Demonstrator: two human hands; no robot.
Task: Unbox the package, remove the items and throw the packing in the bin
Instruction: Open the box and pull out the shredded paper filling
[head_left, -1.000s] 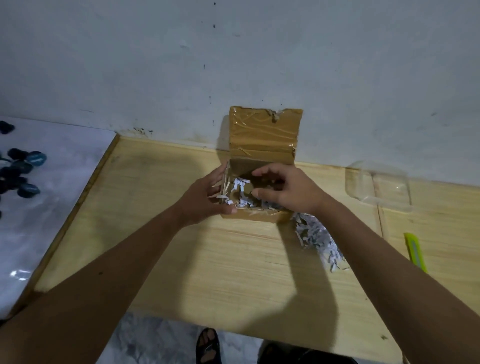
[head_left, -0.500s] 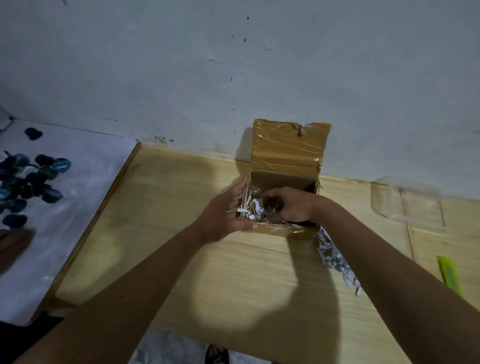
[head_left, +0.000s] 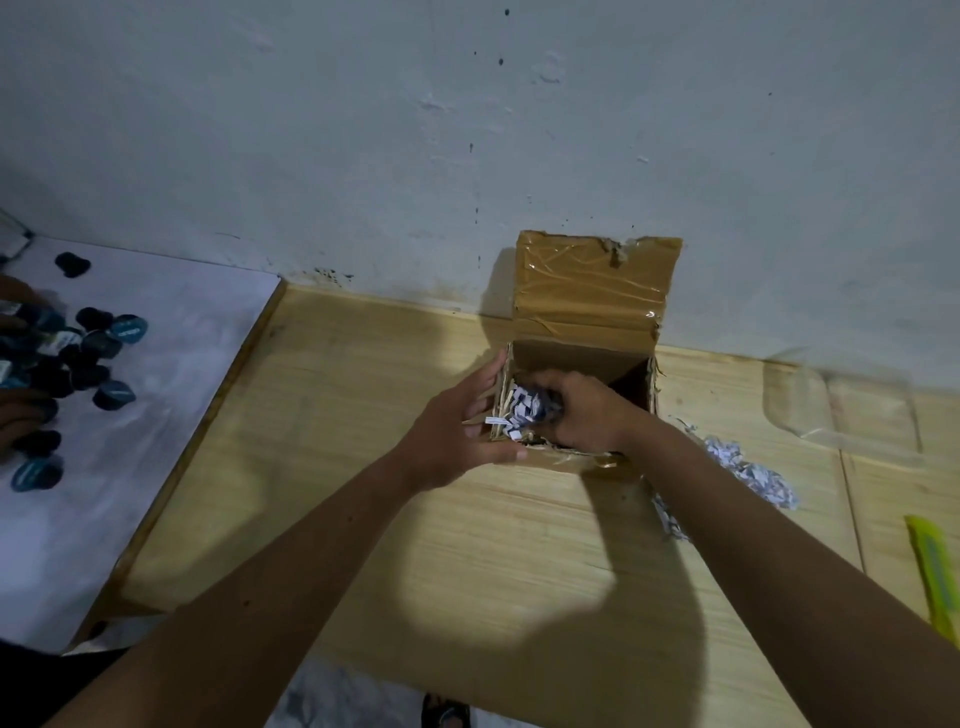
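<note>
A small cardboard box (head_left: 582, 358) stands open on the wooden table, its taped lid (head_left: 595, 283) leaning back against the wall. White shredded paper (head_left: 522, 408) fills its left side. My left hand (head_left: 460, 434) grips the box's left wall and front corner. My right hand (head_left: 584, 410) is down inside the box, fingers curled around a dark item (head_left: 550, 405) among the shreds; most of that item is hidden. A loose heap of shredded paper (head_left: 748, 473) lies on the table to the right of the box.
Clear plastic packing (head_left: 841, 405) lies at the back right by the wall. A yellow-green utility knife (head_left: 935, 577) lies at the right edge. On a white surface (head_left: 171, 395) to the left sit several dark round capsules (head_left: 111, 332); another person's hand (head_left: 18, 415) reaches among them.
My right hand has gone deeper into the box and closed around a dark item. My left hand stays on the box's left side. The camera has shifted left.
</note>
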